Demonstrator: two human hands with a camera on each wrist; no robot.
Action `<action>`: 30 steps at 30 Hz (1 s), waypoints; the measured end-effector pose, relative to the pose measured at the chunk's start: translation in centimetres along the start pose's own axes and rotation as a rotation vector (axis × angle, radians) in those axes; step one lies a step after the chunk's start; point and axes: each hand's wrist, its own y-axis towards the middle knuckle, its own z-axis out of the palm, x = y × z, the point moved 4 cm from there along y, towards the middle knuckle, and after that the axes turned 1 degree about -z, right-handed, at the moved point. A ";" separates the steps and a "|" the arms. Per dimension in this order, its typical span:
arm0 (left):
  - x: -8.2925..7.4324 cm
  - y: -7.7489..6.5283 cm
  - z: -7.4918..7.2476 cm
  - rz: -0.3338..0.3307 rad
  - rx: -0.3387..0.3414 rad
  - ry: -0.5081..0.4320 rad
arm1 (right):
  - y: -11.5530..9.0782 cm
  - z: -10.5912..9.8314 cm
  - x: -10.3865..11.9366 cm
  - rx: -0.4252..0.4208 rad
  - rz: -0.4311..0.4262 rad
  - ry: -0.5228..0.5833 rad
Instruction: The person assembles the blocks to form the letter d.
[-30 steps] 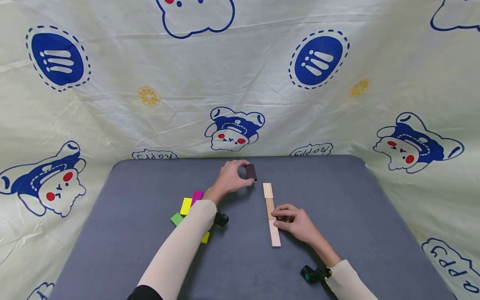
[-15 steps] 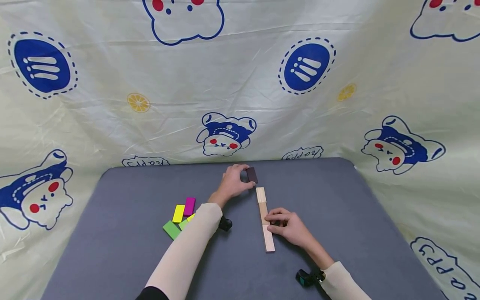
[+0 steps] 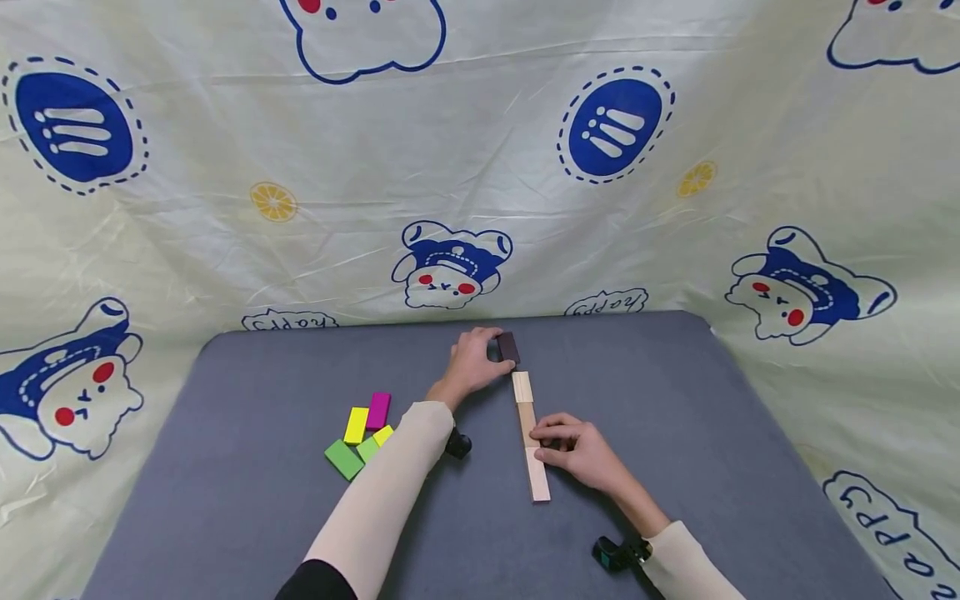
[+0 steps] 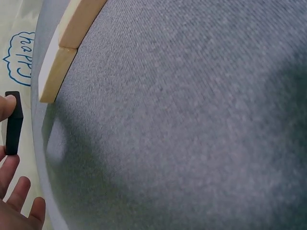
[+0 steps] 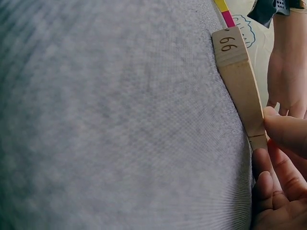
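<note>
My left hand [image 3: 471, 364] holds a dark brown wooden block [image 3: 508, 347] between thumb and fingers. In the left wrist view, the dark block [image 4: 14, 123] hangs above the table, apart from the row's end. Three plain wooden blocks [image 3: 527, 423] lie end to end in a straight row, running away from me. Beside this row is my right hand [image 3: 581, 450], its thumb and fingertips touching the row around the joint of the middle and nearest blocks. In the right wrist view, the nearest block [image 5: 237, 81] shows the number 66 on its end.
Several coloured blocks lie to the left: yellow [image 3: 356, 426], magenta [image 3: 378, 412] and green [image 3: 344, 460], partly behind my left sleeve [image 3: 390, 492]. The grey table [image 3: 247, 467] ends at a patterned cloth [image 3: 337, 250] at the back.
My left hand has brought the dark block rightwards, closer to the far end of the row. The head view has shifted, revealing more coloured blocks. My right hand stays at the row.
</note>
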 end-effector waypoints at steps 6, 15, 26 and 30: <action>-0.2 0.1 0.6 0.017 0.034 0.013 | -0.1 0.0 0.1 -0.011 0.007 0.006; -0.4 0.2 1.2 0.011 0.057 0.015 | 0.0 0.0 0.0 -0.011 -0.009 0.011; -0.3 0.3 1.6 0.001 0.099 0.042 | 0.0 0.1 -0.1 0.003 -0.004 0.012; -0.3 0.4 1.7 0.004 0.110 0.059 | -0.1 0.0 -0.2 0.000 -0.006 0.008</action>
